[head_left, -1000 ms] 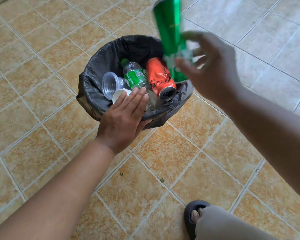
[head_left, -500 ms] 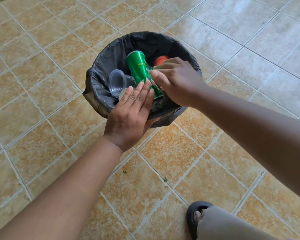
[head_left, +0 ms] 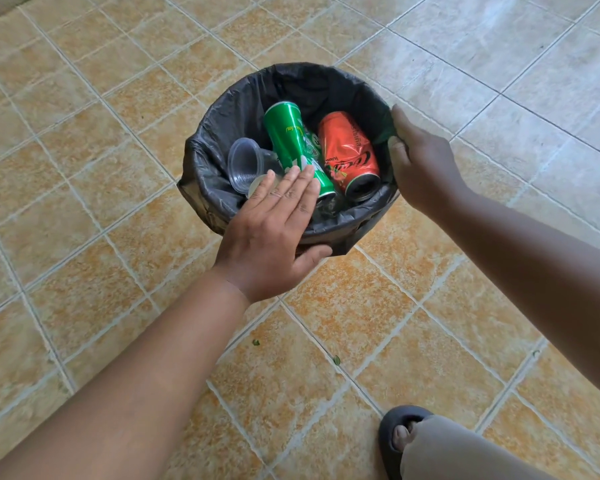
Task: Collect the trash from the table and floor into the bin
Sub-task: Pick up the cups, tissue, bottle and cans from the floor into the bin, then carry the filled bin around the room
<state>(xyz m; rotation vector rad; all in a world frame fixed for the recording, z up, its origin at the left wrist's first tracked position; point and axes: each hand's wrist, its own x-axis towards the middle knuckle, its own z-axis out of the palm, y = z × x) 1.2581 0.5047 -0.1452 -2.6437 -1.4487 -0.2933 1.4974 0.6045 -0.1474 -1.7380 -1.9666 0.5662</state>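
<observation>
A round bin lined with a black bag [head_left: 291, 77] stands on the tiled floor. Inside lie a green can [head_left: 289, 140], a dented red can [head_left: 348, 150] and a clear plastic cup [head_left: 244, 164]. My left hand [head_left: 274, 230] grips the bin's near rim, fingers flat over the edge and thumb under it. My right hand [head_left: 419, 164] holds the bin's right rim, thumb on the bag's edge. Neither hand holds any trash.
Orange and pale grey floor tiles surround the bin. My foot in a dark slipper [head_left: 400, 434] stands at the lower right. Two tiny green scraps [head_left: 336, 359] lie on the floor in front of the bin.
My right hand lowered the green can into the bin, let it go and moved to the bin's right rim. My left hand stayed on the near rim.
</observation>
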